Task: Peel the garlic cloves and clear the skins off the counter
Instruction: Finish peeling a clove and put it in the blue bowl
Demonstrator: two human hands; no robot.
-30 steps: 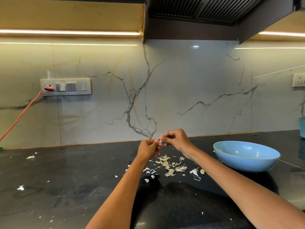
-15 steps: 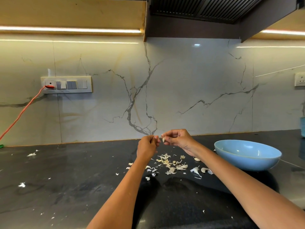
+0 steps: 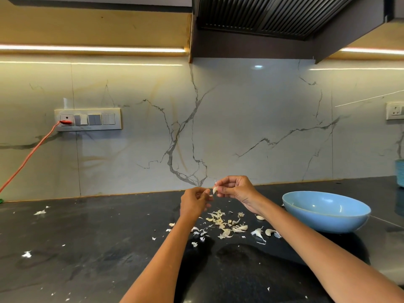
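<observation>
Skins (image 3: 226, 226) strewn on black counter (image 3: 91, 254), nearest: papery, feather-light, likely to scatter; gather by sweeping, not pinching. Unpeeled cloves (image 3: 270, 232) beside pile. Above, left hand (image 3: 193, 202) curled, seems to pinch skin scrap. Right hand (image 3: 235, 189) pinches garlic clove (image 3: 215, 190): small, firm, slick once bare; hold by sides. Blue bowl (image 3: 326, 212) right.

Partly obscured: garlic clove (image 3: 215, 190), mostly covered by right hand (image 3: 235, 189) fingertips; scrap pinched in left hand (image 3: 193, 201), too small to identify; teal container (image 3: 400, 172) and wall socket (image 3: 395, 110), cropped at right edge; orange cable (image 3: 28, 157), cut off left.
</observation>
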